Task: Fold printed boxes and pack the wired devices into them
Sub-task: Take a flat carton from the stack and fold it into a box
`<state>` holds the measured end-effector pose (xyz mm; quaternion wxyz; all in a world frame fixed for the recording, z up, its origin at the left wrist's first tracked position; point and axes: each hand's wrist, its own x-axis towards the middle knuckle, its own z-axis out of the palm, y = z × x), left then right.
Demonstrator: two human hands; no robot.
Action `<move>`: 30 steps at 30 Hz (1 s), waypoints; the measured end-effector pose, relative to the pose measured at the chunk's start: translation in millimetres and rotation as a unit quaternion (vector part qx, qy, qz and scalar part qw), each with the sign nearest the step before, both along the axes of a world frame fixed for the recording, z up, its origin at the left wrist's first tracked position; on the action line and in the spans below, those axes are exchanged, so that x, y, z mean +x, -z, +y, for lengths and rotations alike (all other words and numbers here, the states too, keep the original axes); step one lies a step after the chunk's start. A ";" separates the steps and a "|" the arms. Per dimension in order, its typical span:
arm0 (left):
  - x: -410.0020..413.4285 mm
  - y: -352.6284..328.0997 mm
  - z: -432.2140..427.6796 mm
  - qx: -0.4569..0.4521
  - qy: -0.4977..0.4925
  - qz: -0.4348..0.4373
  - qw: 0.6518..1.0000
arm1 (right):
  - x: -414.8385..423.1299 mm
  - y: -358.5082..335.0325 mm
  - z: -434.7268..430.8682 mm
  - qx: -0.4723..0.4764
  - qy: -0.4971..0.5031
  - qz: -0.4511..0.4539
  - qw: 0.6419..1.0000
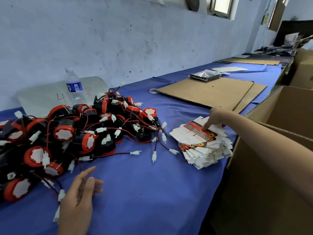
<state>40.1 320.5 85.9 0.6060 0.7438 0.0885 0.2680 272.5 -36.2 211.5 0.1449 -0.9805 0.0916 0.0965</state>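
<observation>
1. A stack of flat printed boxes [203,146] is seen on the blue cloth [144,187] that covers the table; the blanks are white with red and black print, fanned unevenly, and none is folded.
2. The right hand [216,117] is held over the far side of the stack; its index finger [205,126] is stretched down and pressed on the red print of the top blank; the other fingers are curled at the stack's far edge, and it cannot be told whether anything is gripped by them.
3. The left hand [79,194] is held well to the left of the stack and nearer the camera, low over the cloth; its fingers are relaxed and slightly spread, and nothing is held in it.
4. A tangled pile of wired devices [76,131] is heaped to the left of the stack; round black bodies with red rims, red and black wires and white connectors are seen; a few connectors are trailed to just beside the stack.
5. A clear water bottle [74,85] is stood upright beyond that pile, far left of the stack.
6. Flat cardboard sheets [203,92] are laid beyond the stack; a tape roll [153,90] is touching their left corner; a black bagged packet [204,76] is rested on their far edge.
7. An open cardboard carton [279,119] is stood just right of the stack, beside the table edge.
</observation>
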 end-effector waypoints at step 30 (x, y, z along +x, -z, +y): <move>0.5 -1.0 -0.4 -0.008 0.006 -0.011 1.000 | 19.1 4.9 -25.7 0.140 0.081 -0.212 0.964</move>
